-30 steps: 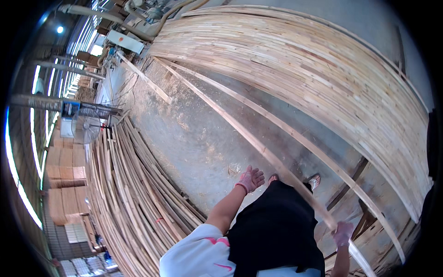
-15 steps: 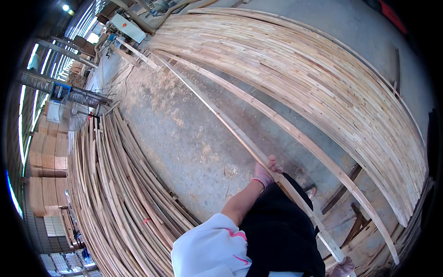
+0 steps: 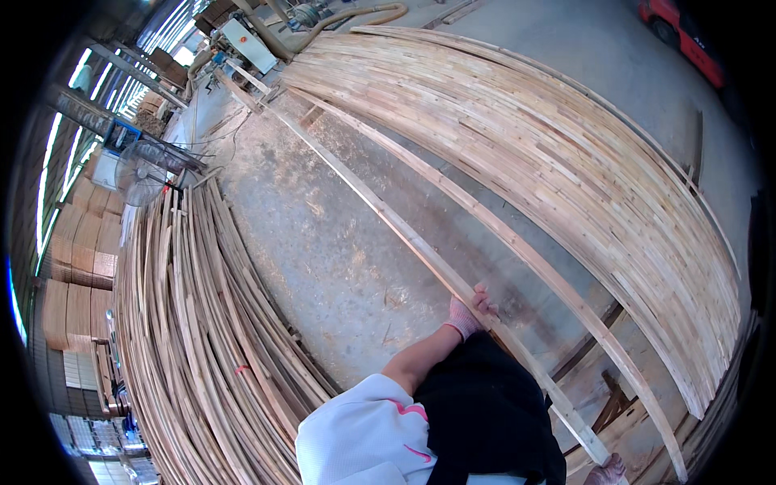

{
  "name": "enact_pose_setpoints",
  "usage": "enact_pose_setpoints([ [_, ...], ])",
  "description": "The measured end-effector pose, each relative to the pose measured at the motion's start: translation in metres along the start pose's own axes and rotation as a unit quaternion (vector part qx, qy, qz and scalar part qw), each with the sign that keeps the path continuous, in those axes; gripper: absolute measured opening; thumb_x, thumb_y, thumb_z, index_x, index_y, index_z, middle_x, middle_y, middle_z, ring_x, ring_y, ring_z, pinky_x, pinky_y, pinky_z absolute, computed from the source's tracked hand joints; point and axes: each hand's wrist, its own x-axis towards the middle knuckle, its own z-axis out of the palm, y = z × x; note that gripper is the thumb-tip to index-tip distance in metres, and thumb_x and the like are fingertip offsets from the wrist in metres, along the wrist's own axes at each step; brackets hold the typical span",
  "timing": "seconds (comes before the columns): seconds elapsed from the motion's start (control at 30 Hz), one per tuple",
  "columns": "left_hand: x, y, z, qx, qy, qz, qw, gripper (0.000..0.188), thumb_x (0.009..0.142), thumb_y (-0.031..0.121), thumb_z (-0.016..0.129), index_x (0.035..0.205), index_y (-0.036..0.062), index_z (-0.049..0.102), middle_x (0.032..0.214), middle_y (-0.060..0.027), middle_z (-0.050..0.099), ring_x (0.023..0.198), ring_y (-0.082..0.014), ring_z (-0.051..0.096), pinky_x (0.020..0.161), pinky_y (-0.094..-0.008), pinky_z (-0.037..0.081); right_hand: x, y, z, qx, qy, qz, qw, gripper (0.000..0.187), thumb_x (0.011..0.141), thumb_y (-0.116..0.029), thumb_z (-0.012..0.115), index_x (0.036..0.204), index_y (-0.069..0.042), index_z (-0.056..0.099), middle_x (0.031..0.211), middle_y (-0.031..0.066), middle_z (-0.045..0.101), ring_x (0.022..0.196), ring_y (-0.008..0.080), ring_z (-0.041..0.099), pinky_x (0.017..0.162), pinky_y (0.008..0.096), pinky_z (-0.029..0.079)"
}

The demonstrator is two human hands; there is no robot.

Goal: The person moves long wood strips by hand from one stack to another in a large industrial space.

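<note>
A long, narrow wooden board [image 3: 386, 212] runs from my body far up toward the back of the floor. My left hand [image 3: 472, 314], in a pinkish glove, is closed around the board in front of my waist, fingers wrapped over its edge. Down at the lower edge of the view, my right hand [image 3: 606, 470], gloved too, grips the near end of the same board; part of this hand is cut off. To the right of it, a second long board [image 3: 517, 242] lies apart, along the wide bed of wooden strips [image 3: 517, 137].
A large stack of loose wooden strips [image 3: 210, 323] lies at the left. Beyond it stand a caged fan [image 3: 141, 174] and piles of boards [image 3: 77, 238]. A white control cabinet [image 3: 248, 45] is at the back; a red vehicle [image 3: 687, 40] is at the far right. Sawdust litters the concrete floor.
The held board's far end has swung left, away from the bed of strips. Both hands keep their hold. My view has shifted, showing more of the red vehicle.
</note>
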Motion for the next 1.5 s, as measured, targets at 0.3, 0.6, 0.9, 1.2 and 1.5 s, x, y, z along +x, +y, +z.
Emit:
enact_pose_setpoints([
  [0.3, -0.024, -0.052, 0.013, 0.039, 0.184, 0.059, 0.98, 0.056, 0.082, 0.061, 0.033, 0.087, 0.0107, 0.057, 0.05, 0.0022, 0.033, 0.048, -0.0186, 0.034, 0.057, -0.0339, 0.038, 0.002, 0.025, 0.053, 0.019, -0.021, -0.04, 0.999, 0.006, 0.071, -0.025, 0.059, 0.075, -0.025, 0.055, 0.079, -0.0007, 0.057, 0.074, 0.0201, 0.059, 0.057, 0.0379, 0.045],
  [0.6, -0.038, -0.065, -0.005, 0.06, 0.183, 0.085, 0.978, 0.056, 0.085, 0.057, 0.032, 0.095, 0.0104, 0.061, 0.053, -0.0001, 0.044, 0.049, -0.0183, 0.041, 0.061, -0.0364, 0.041, -0.005, 0.016, 0.101, 0.065, -0.126, -0.037, 0.989, 0.009, 0.081, -0.029, 0.051, 0.087, -0.027, 0.058, 0.082, -0.0005, 0.057, 0.078, 0.0216, 0.059, 0.061, 0.0379, 0.046],
  [0.9, -0.038, -0.063, 0.022, 0.088, 0.17, 0.08, 0.978, 0.059, 0.086, 0.059, 0.029, 0.09, 0.0073, 0.057, 0.049, -0.001, 0.042, 0.043, -0.0198, 0.038, 0.061, -0.0379, 0.042, -0.043, -0.01, 0.192, 0.066, -0.061, -0.032, 0.995, 0.014, 0.085, -0.033, 0.046, 0.095, -0.029, 0.055, 0.085, 0.001, 0.055, 0.08, 0.0224, 0.055, 0.067, 0.051, 0.042],
  [1.2, -0.027, -0.047, 0.02, 0.104, 0.134, 0.059, 0.984, 0.052, 0.087, 0.054, 0.03, 0.088, 0.0085, 0.055, 0.05, -0.0011, 0.042, 0.044, -0.0198, 0.039, 0.061, -0.0373, 0.041, -0.055, -0.019, 0.207, 0.065, 0.161, -0.033, 0.984, 0.032, 0.093, -0.036, 0.039, 0.084, -0.015, 0.062, 0.076, 0.0039, 0.061, 0.068, 0.0234, 0.06, 0.061, 0.0473, 0.049],
  [1.5, -0.042, -0.034, 0.013, 0.102, 0.201, 0.078, 0.971, 0.06, 0.089, 0.06, 0.029, 0.096, 0.0058, 0.055, 0.066, -0.0055, 0.052, 0.06, -0.0236, 0.049, 0.068, -0.043, 0.046, -0.014, -0.008, 0.126, 0.142, -0.193, -0.161, 0.957, 0.041, 0.095, -0.04, 0.04, 0.09, -0.005, 0.061, 0.083, 0.0093, 0.064, 0.073, 0.0238, 0.061, 0.055, 0.0334, 0.047],
])
